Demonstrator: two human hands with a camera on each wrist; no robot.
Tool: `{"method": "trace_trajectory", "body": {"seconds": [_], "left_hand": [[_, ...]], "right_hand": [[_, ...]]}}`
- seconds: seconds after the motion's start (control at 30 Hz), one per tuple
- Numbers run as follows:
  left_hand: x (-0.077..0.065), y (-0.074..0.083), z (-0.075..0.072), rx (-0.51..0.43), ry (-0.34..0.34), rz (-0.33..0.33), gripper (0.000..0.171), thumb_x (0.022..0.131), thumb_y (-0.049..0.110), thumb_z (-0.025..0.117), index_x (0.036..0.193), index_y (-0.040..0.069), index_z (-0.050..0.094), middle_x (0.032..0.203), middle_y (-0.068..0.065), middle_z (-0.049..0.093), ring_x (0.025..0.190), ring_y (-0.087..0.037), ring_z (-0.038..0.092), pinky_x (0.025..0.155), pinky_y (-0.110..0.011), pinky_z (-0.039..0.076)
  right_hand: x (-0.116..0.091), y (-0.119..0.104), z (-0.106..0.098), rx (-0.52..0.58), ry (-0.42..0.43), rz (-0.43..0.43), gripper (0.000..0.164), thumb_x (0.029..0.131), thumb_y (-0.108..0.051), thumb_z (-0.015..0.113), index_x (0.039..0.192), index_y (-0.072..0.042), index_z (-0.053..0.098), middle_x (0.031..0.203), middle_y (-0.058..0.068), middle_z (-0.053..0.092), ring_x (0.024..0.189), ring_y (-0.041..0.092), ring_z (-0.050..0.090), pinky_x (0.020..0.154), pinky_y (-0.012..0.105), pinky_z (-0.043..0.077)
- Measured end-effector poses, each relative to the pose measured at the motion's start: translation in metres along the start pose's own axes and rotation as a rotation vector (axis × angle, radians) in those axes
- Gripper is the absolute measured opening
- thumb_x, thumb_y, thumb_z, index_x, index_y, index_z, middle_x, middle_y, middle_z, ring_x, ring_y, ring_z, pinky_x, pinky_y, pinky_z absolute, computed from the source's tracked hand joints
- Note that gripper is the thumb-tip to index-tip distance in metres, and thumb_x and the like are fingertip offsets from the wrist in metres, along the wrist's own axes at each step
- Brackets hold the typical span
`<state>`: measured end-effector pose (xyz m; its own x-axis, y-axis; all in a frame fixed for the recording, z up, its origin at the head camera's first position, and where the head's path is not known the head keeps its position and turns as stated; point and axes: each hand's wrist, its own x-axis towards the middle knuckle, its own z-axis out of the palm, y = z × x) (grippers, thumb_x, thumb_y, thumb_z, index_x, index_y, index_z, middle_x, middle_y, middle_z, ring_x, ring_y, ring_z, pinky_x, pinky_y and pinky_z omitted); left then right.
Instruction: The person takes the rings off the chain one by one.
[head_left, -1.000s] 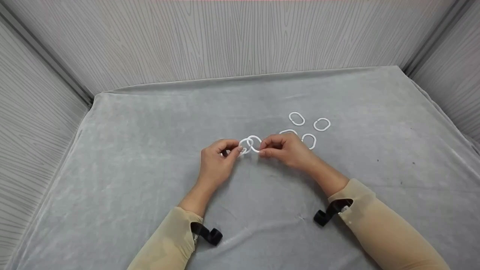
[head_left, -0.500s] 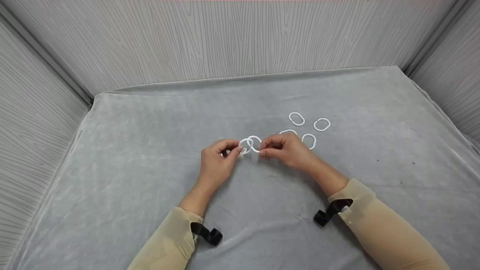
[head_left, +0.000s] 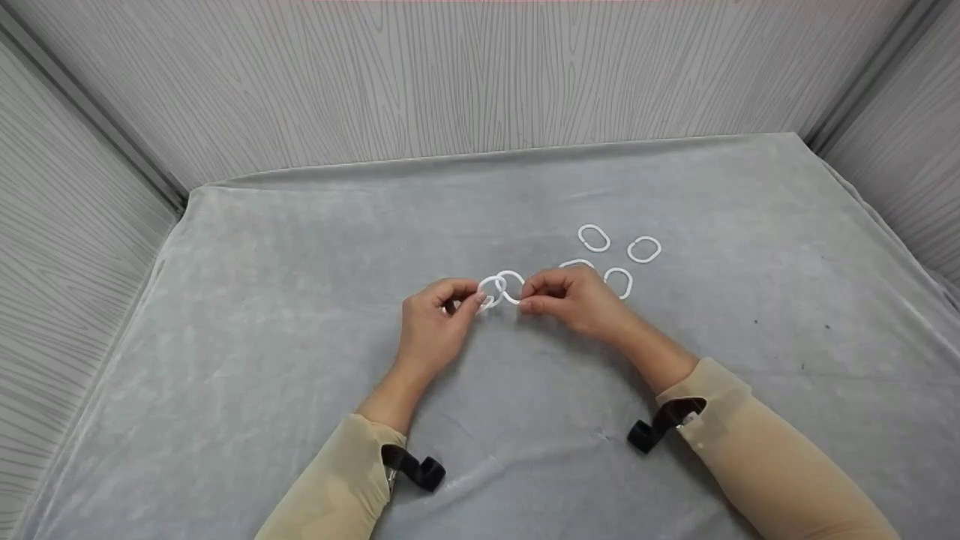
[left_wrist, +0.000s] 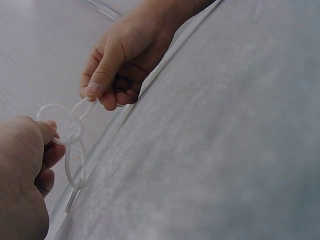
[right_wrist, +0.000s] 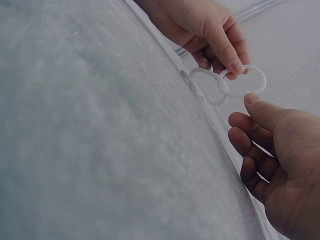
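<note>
White plastic oval rings, like curtain rings, are joined in a short chain between the hands. My left hand [head_left: 435,322] pinches one ring [head_left: 487,278] between thumb and index finger. Looped through it is a second ring [head_left: 510,272], whose right end my right hand [head_left: 581,304] pinches. From the left hand's ring hangs another ring [left_wrist: 67,165], seen in the left wrist view, with part of a further ring [left_wrist: 71,201] below it. In the right wrist view, the linked ring [right_wrist: 265,82] sits by my right thumb tip.
Loose white rings lie on the grey cloth [head_left: 300,315] beyond my right hand: one ring [head_left: 590,226], another ring [head_left: 644,238], and a nearer ring [head_left: 631,283]. One more ring [head_left: 577,261] is partly hidden behind that hand. Wood-patterned panels [head_left: 480,75] enclose the table's back and sides.
</note>
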<state>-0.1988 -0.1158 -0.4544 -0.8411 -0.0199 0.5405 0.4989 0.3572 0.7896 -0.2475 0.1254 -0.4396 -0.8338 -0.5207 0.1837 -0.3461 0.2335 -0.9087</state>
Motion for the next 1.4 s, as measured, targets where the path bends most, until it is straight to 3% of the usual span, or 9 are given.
{"method": "trace_trajectory", "body": {"seconds": [0.4,0.73,1.17,1.4], "left_hand": [[-0.001,-0.0003,-0.0005,0.003,-0.003,-0.026,0.007,0.092,0.003,0.082,0.098,0.0,0.08,0.088,-0.001,0.076,0.075,-0.013,0.064,0.066,-0.025,0.047],[-0.0012,0.0016,-0.0006,0.049,0.027,-0.052,0.006,0.094,0.008,0.082,0.098,0.003,0.081,0.087,0.001,0.076,0.072,-0.013,0.061,0.065,-0.028,0.047],[-0.0009,0.0012,-0.001,0.033,0.026,-0.031,0.009,0.094,0.007,0.081,0.098,-0.001,0.079,0.088,-0.001,0.076,0.073,-0.014,0.063,0.066,-0.032,0.05],[-0.0008,0.001,-0.0003,0.046,0.027,-0.027,0.009,0.094,0.007,0.081,0.098,0.0,0.079,0.087,-0.002,0.076,0.073,-0.015,0.062,0.066,-0.027,0.048]], "right_hand": [[0.0003,0.0005,0.0001,-0.031,0.012,-0.008,0.008,0.09,-0.01,0.086,0.093,-0.006,0.079,0.082,0.004,0.074,0.074,0.008,0.063,0.068,0.02,0.05],[0.0,0.0003,-0.0007,-0.073,0.069,0.025,0.008,0.092,-0.013,0.085,0.093,-0.007,0.08,0.084,0.003,0.074,0.076,0.008,0.063,0.07,0.02,0.05],[0.0015,0.0025,-0.0025,-0.226,0.094,0.024,0.007,0.089,-0.013,0.087,0.09,-0.009,0.08,0.078,-0.006,0.073,0.073,0.007,0.062,0.068,0.019,0.048],[0.0018,0.0034,-0.0033,-0.273,0.072,0.007,0.009,0.088,-0.012,0.088,0.087,-0.01,0.079,0.075,-0.006,0.07,0.071,0.008,0.06,0.066,0.019,0.045]]}}
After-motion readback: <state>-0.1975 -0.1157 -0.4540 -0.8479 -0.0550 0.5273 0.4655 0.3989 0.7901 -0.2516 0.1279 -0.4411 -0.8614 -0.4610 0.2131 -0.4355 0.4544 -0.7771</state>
